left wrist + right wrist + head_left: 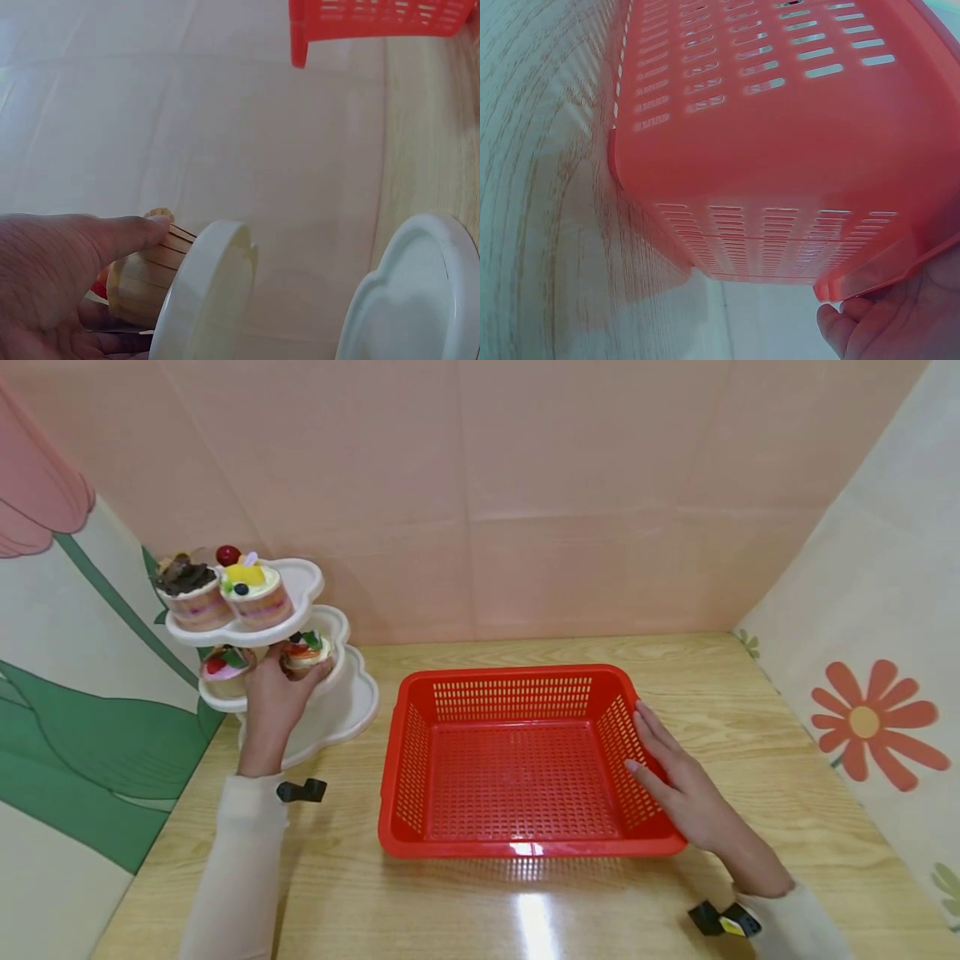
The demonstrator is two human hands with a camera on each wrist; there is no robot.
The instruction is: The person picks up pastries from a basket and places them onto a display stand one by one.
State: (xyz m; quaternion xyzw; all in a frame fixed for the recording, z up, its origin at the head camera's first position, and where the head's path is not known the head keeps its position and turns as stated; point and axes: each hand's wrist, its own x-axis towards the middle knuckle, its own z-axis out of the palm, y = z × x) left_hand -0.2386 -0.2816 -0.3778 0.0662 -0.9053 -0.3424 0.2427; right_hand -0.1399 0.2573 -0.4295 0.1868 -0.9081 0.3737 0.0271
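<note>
On the middle tier of a white three-tier stand (360, 693), my left hand (273, 689) grips a small fruit-topped cake (306, 650). The left wrist view shows my thumb and fingers on either side of this cake's ribbed tan side (146, 289), close against the white tier. A pink-topped cake (225, 667) sits left of that hand, partly behind it. My right hand (678, 789) holds the right rim of a red plastic basket (525, 849), thumb over the inner side. In the right wrist view, fingertips (836, 326) show beneath the rim.
The top tier carries a chocolate-topped cake (191, 597), a cake with yellow fruit (257, 597) and a red cherry (228, 555) behind them. The wooden table (337, 877) meets a pink backdrop (525, 527) behind and a floral panel (862, 635) at right.
</note>
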